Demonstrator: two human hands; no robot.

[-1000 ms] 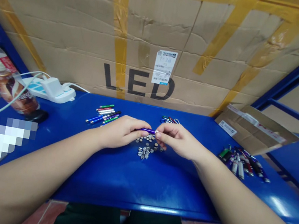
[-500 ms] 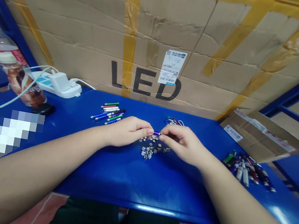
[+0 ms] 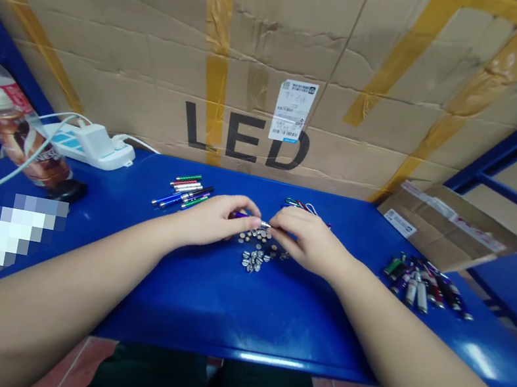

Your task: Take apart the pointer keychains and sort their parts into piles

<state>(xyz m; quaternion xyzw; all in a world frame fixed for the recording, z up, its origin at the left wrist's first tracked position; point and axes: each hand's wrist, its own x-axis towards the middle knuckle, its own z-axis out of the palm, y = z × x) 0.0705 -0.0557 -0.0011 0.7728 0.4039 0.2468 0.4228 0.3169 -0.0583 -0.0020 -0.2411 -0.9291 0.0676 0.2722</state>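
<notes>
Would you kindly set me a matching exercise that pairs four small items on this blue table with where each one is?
Items:
1. Purple cylinder
2. Button cells
3. Slim coloured tubes
4. Mini torches

Places:
A. Far right of the blue table
B. Held in the left hand
C. Loose on the table, just below the left hand and right hand
D. Left of centre, beyond the left hand

Pairs: 1-B, 2-C, 3-D, 4-A
</notes>
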